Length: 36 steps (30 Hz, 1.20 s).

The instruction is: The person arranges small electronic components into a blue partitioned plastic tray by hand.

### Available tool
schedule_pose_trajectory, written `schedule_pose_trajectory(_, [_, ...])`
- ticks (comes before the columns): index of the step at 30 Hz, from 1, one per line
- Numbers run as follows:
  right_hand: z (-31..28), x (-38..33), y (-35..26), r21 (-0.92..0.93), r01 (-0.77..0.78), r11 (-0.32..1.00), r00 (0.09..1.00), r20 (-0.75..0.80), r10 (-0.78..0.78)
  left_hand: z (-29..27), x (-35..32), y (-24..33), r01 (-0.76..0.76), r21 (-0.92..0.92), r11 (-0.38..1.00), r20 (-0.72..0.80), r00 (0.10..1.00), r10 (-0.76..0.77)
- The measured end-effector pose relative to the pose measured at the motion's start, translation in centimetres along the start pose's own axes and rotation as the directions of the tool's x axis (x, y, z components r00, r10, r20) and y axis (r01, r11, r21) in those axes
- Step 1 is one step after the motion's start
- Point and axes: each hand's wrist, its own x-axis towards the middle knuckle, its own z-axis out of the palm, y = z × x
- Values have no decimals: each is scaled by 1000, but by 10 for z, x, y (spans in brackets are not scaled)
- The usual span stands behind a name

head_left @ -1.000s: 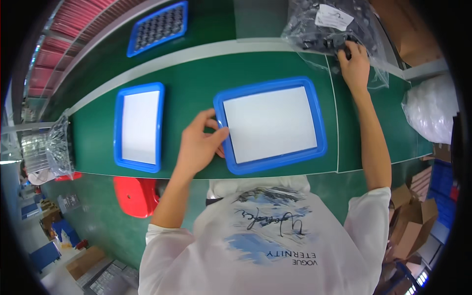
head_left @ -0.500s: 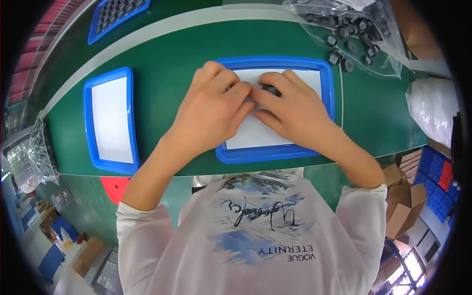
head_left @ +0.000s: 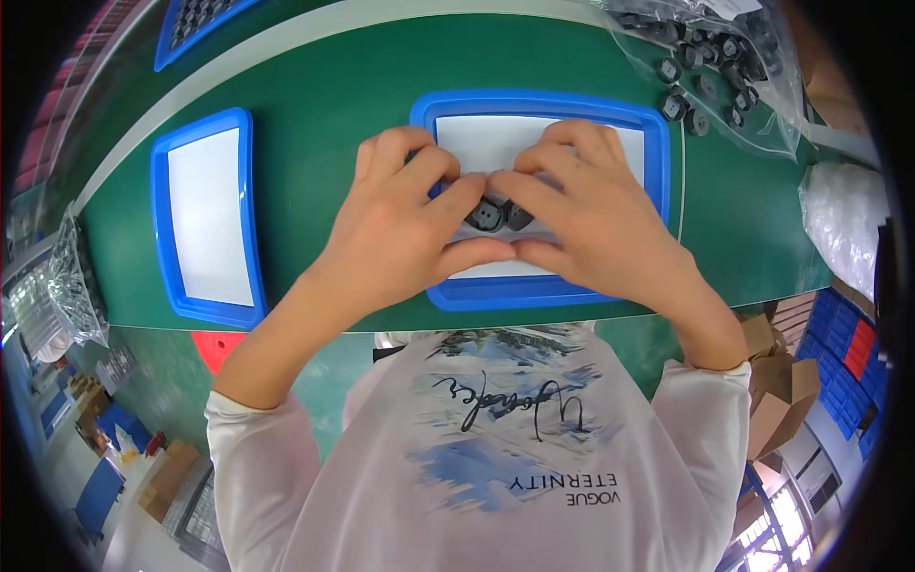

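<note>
A blue-rimmed tray [head_left: 658, 153] with a white inside lies on the green table in front of me. Both hands are over it, fingertips meeting in the middle. My left hand [head_left: 405, 224] and my right hand [head_left: 591, 219] together hold small black round parts [head_left: 498, 215] between fingers and thumbs, just above the tray's white surface. How many parts sit under the fingers is hidden.
A second blue tray [head_left: 205, 217] with a white inside lies to the left. A clear plastic bag with several loose black parts [head_left: 710, 67] is at the top right. Another blue tray of dark parts [head_left: 195, 17] is at the top left, and a white bag [head_left: 848, 224] sits at the right edge.
My right hand came back from the bag at the top right and joined the left over the tray. Small black parts now show between the fingertips.
</note>
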Motion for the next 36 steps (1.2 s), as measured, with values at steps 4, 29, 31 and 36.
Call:
schedule_pose_trajectory(4, [18, 9, -5, 25, -32, 999, 997, 72, 30, -13, -4, -11, -19, -1, 1000, 54, 998, 19])
schedule_pose_trajectory(29, [18, 7, 14, -128, -175, 976, 975, -162, 153, 11, 11, -13, 41, 88, 995, -150, 988, -28])
schedule_pose_trajectory(31, [18, 7, 13, -158, -171, 973, 977, -153, 147, 11, 13, -12, 53, 76, 996, -164, 986, -40])
schedule_pose_trajectory(36, [14, 3, 18, -87, -28, 996, 999, -29, 26, 15, 17, -25, -19, 132, 991, -166, 985, 41])
